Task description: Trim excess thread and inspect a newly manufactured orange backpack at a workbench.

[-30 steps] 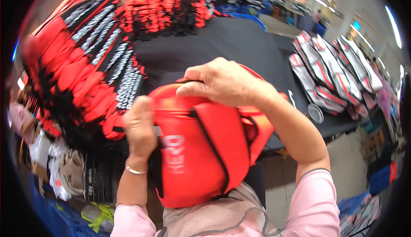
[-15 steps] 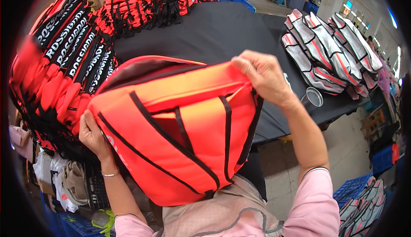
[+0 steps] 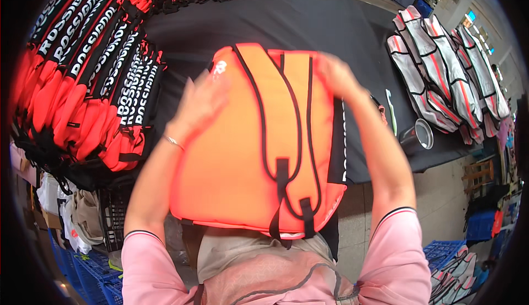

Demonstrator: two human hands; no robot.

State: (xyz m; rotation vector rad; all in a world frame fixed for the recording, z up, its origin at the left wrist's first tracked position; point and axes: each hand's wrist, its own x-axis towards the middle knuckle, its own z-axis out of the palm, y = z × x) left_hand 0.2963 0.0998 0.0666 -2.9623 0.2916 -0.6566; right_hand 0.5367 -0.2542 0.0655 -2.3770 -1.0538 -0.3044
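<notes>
A bright orange-red backpack (image 3: 226, 156) lies at the near table edge and against my body. Its back panel faces up, and two black-edged shoulder straps (image 3: 289, 123) run down to black webbing at the bottom. My left hand (image 3: 204, 104) is at the bag's upper left edge with fingers stretched out, slightly blurred. At the upper right corner is my right hand (image 3: 335, 75); motion smears its fingers, so their grip cannot be made out. A black side panel shows along the bag's right side.
Stacked red and black bags (image 3: 88, 79) crowd the left of the black-covered table (image 3: 341, 24), with more red bags at the back. Grey-white bags (image 3: 441, 74) lie at the right, near a dark cup (image 3: 423, 133) and a toothbrush-like white stick (image 3: 390, 109). Blue crates stand below.
The backpack has turned more upright and flatter, its straps now running toward me, and its open top flap is no longer visible. My left hand moved up and right along its edge.
</notes>
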